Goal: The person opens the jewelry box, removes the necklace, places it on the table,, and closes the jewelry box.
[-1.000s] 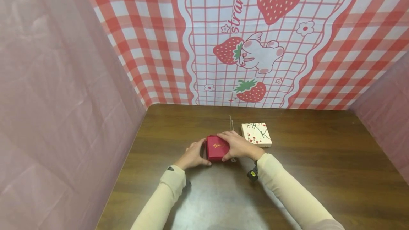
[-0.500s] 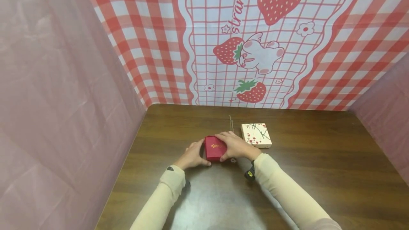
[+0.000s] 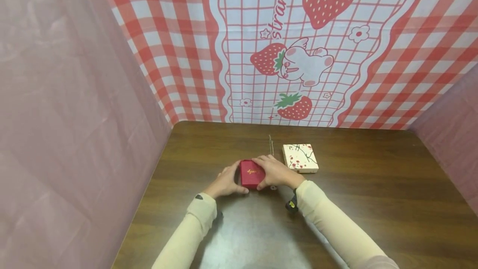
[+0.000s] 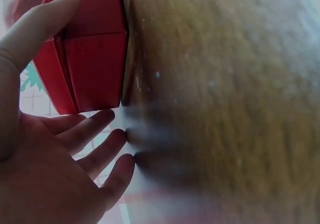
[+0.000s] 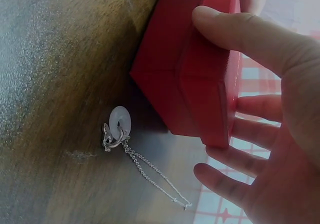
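A small red gift box (image 3: 249, 174) with gold lettering on its lid sits on the table between my hands. My left hand (image 3: 224, 182) holds its left end, thumb at the near side and fingers at the far side. From the right, my right hand (image 3: 279, 172) grips the lid (image 5: 206, 91) between thumb and fingers. In the right wrist view the lid's edge juts past the box's lower part. A silver chain necklace (image 5: 150, 171) with a pale ring-shaped pendant (image 5: 120, 121) lies beside the box, partly hidden under my right hand in the head view.
A square cream box (image 3: 300, 158) with a red blossom pattern lies right of my right hand. The brown wooden table (image 3: 373, 186) ends at a strawberry-print cloth backdrop (image 3: 295, 74). Pink cloth (image 3: 74, 115) hangs at the left side, and more at the right.
Since a second ago my right hand and the red lid have shifted slightly left, toward my left hand. My left hand, the necklace and the cream box have stayed in place.
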`<state>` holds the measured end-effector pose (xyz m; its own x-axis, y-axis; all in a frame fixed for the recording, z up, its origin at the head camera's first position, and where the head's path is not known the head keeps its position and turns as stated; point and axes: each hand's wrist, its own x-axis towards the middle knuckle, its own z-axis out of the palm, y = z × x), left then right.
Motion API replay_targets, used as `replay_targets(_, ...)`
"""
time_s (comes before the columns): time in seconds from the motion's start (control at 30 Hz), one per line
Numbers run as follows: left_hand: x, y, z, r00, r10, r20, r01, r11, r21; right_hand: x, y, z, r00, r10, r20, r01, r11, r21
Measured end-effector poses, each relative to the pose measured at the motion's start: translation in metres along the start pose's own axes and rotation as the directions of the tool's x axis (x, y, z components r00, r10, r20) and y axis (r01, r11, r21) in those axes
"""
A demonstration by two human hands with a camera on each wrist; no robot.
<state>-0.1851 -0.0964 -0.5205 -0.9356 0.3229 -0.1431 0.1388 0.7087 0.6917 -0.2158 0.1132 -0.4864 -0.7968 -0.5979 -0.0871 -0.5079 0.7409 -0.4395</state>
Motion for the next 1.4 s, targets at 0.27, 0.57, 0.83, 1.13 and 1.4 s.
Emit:
replay_targets(0.27, -0.001, 0.000, -0.001, 1.000, -0.016, 0.000, 0.016, 0.999, -0.049, 0.000, -0.002, 0.000, 1.000, -0.006, 0.000, 0.006, 1.000, -0.019)
replay_targets(0.57, 0.000, 0.000, -0.001, 0.999, 0.043, -0.007, -0.044, 0.996, -0.080, 0.001, -0.003, 0.000, 1.000, -0.004, 0.000, 0.004, 1.000, -0.027)
replay_targets(0.83, -0.001, 0.004, -0.002, 0.996, 0.083, -0.015, -0.084, 0.992, -0.089, -0.002, 0.001, 0.001, 1.000, 0.027, 0.004, -0.027, 1.000, -0.001)
replay_targets(1.13, 0.001, 0.002, -0.001, 0.998, 0.060, -0.014, -0.062, 0.993, -0.099, -0.011, 0.015, 0.002, 0.999, 0.042, -0.006, -0.042, 0.997, 0.065)
replay_targets(1.4, 0.001, 0.002, 0.000, 0.998, 0.064, -0.010, -0.064, 0.996, -0.064, -0.014, 0.017, 0.001, 0.999, 0.041, -0.005, -0.041, 0.998, 0.054)
